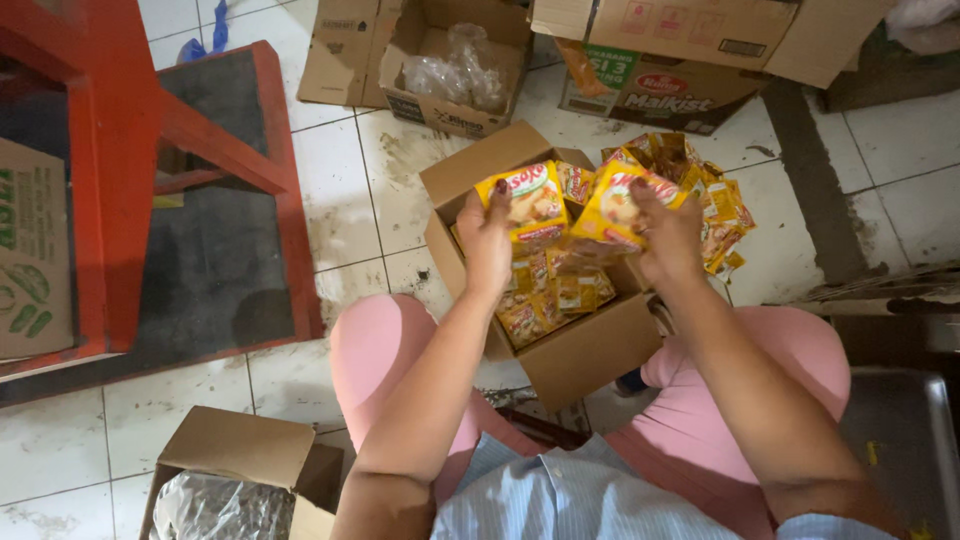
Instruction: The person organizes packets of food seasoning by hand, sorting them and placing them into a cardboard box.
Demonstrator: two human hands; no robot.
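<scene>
Seated over an open cardboard box (585,350) on the tiled floor (340,190), the person's left hand (487,243) grips a yellow sachet (523,203); the right hand (668,235) clasps another sachet strip (622,205), both above the box's packets (560,295).

Yellow-and-red sachets (535,205), brown cardboard box (590,350), pink trousers (375,345), red frame (120,150).
</scene>
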